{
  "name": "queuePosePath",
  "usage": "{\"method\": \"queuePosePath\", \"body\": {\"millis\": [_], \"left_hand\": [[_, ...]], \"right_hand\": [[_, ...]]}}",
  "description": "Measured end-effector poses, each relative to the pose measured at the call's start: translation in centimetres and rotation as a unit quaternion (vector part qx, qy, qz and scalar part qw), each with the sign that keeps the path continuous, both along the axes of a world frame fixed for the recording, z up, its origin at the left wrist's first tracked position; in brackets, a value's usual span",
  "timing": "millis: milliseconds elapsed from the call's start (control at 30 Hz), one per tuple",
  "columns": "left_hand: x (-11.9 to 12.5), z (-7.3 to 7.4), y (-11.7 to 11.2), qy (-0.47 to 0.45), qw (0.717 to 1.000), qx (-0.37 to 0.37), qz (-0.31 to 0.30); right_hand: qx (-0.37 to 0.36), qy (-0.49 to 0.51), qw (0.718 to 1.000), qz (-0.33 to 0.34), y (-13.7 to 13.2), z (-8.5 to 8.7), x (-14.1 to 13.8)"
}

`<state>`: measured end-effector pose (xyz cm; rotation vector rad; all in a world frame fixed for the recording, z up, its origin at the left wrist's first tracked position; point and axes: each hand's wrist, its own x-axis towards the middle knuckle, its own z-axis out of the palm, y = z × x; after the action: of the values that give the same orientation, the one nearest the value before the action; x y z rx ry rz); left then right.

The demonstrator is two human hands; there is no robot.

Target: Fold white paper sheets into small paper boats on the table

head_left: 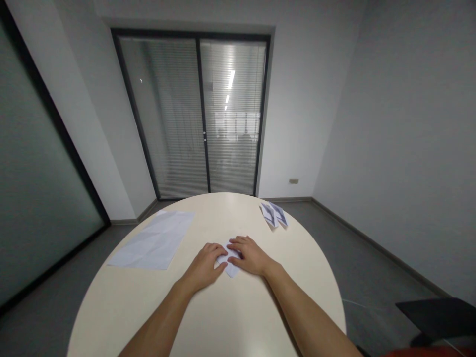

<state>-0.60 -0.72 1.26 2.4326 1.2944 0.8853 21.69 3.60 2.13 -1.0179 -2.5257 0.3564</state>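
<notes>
A small folded piece of white paper (232, 270) lies on the round table in front of me, with its lower corner pointing toward me. My left hand (206, 265) is at its left side, fingers curved over the edge and thumb at the near left. From the right, my right hand (250, 254) holds the same paper down, its fingers bent across the top and its thumb lying on the sheet. Parts of the paper are hidden under both hands.
On the left of the cream round table (238, 317) lies a large creased white sheet (156, 243). Several folded paper pieces (274, 215) sit near the far right edge. A black chair (439, 315) stands at the lower right. Glass doors with blinds (167, 124) are beyond the table.
</notes>
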Motion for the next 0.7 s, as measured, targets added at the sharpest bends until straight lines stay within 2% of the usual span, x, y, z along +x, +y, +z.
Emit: {"method": "queuePosePath", "body": {"millis": [167, 367, 533, 700], "left_hand": [[-0.1, 0.4, -0.2, -0.001, 1.0, -0.01, 0.0], [-0.2, 0.5, -0.2, -0.009, 1.0, -0.018, 0.002], [-0.7, 0.3, 0.0, -0.009, 1.0, -0.028, -0.012], [-1.4, 0.1, 0.3, -0.009, 0.998, -0.052, -0.024]], "right_hand": [[0.035, 0.032, 0.999, 0.026, 0.2, 0.0, 0.0], [0.043, 0.045, 0.998, 0.027, 0.6, -0.6, 0.3], [0.066, 0.041, 0.997, 0.024, 0.8, -0.4, 0.3], [0.032, 0.063, 0.997, 0.016, 0.3, 0.4, -0.1]]}}
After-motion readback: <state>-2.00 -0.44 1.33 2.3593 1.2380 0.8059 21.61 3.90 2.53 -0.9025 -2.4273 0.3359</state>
